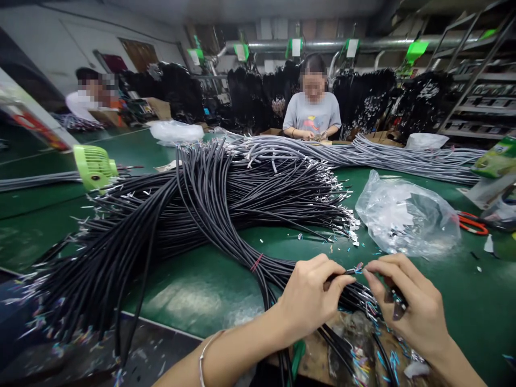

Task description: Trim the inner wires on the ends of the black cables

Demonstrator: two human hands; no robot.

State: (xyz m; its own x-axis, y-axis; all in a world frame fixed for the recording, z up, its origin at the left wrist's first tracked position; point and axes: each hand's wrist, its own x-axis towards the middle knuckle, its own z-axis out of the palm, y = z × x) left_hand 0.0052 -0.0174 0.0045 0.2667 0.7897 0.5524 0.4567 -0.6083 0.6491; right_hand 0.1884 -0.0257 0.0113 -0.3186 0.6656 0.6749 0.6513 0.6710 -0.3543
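Note:
My left hand [312,293] pinches a black cable [350,271] close to its stripped end. Thin coloured wires [358,267] fan out of that end, between my two hands. The thumb and forefinger of my right hand [409,301] are closed at the wire tips. Tucked in the same palm is a small dark tool [398,307] with a shiny blade-like part; its kind is mostly hidden. Below my hands, more cable ends with bared wires [360,360] lie over a worn wooden block [316,355]. A red tie [256,262] binds a bundle of black cables [226,226].
A big pile of black cables [161,231] covers the left of the green table [189,301], grey cables [419,161] behind. On the right are a clear plastic bag [407,215] and orange-handled scissors [472,223]. A green fan [94,166] stands left. A co-worker [312,110] sits opposite.

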